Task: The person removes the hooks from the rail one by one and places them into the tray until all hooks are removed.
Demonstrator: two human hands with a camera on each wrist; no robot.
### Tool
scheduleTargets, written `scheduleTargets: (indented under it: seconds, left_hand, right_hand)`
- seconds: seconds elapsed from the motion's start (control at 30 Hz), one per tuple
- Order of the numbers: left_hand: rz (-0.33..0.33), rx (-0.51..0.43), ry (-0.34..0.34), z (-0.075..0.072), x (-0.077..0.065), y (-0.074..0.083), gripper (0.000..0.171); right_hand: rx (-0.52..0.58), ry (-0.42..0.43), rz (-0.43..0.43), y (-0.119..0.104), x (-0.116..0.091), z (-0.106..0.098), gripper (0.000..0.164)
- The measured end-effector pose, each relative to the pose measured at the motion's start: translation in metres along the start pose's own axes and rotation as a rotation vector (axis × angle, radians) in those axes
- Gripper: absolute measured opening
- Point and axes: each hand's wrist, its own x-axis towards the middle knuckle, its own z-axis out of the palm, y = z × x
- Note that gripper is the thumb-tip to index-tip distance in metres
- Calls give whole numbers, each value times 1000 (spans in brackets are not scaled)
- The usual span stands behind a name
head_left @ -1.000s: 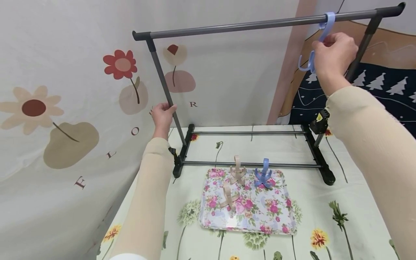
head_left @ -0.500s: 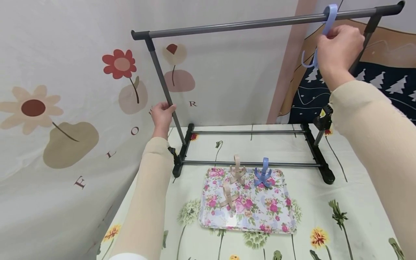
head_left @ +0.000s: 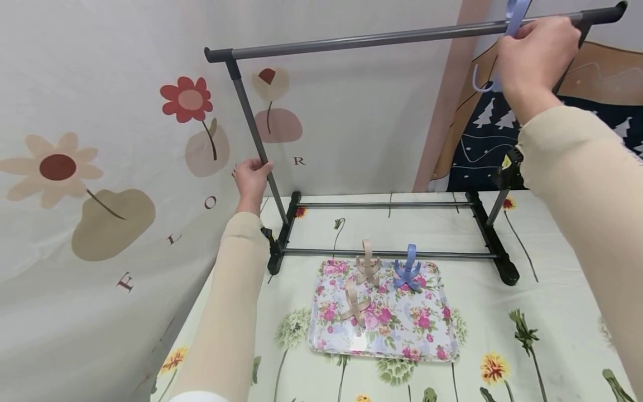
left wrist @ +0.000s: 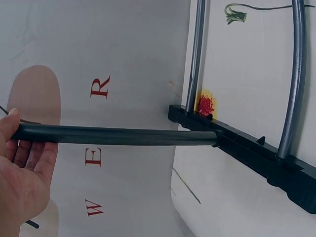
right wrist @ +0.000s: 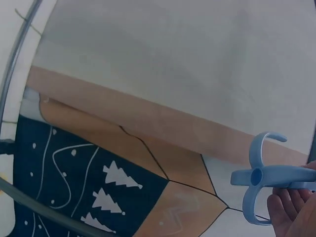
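A grey metal garment rack (head_left: 372,40) with black feet stands on the table. My left hand (head_left: 253,177) grips its left upright, thumb on one side and fingers on the other, as the left wrist view (left wrist: 29,173) also shows. At the right end of the top bar, my right hand (head_left: 540,61) pinches a light blue multi-prong hook (head_left: 515,17) by its stem. Its curved top rises above the bar and is cut off by the frame's upper edge. In the right wrist view the prongs of the blue hook (right wrist: 256,176) point away from the fingers.
A floral tray (head_left: 392,340) lies in front of the rack, bearing two beige hooks (head_left: 368,271) and a darker blue hook (head_left: 407,273). A flower-print cloth (head_left: 502,329) covers the table. Printed curtains (head_left: 351,123) hang behind and to the left.
My right hand has moved up and slightly right with the light blue hook, lifting its curved top from the bar's level to above it. The left hand has stayed on the upright.
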Motion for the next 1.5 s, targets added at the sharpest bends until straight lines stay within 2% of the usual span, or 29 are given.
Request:
scheduleTargets:
  seconds: [0.2, 0.67, 0.87, 1.03, 1.27, 1.5]
  left_hand:
    - [-9, 6, 2, -2, -1, 2, 33]
    - [-24, 13, -5, -6, 1, 0, 36]
    - [-27, 22, -1, -7, 0, 0, 36]
    - [-31, 6, 2, -6, 1, 1, 34]
    - [-40, 10, 2, -5, 1, 0, 35]
    - [-29, 0, 1, -4, 3, 0, 32]
  right_hand:
    - [74, -24, -6, -1, -1, -2, 42]
    - [101, -31, -69, 6, -17, 6, 44]
    - [125, -46, -128, 10, -22, 13, 42]
    - [116, -73, -153, 10, -27, 16, 46]
    - [22, -115, -187, 15, -34, 19, 49]
    - [-18, -150, -227, 20, -44, 24, 50]
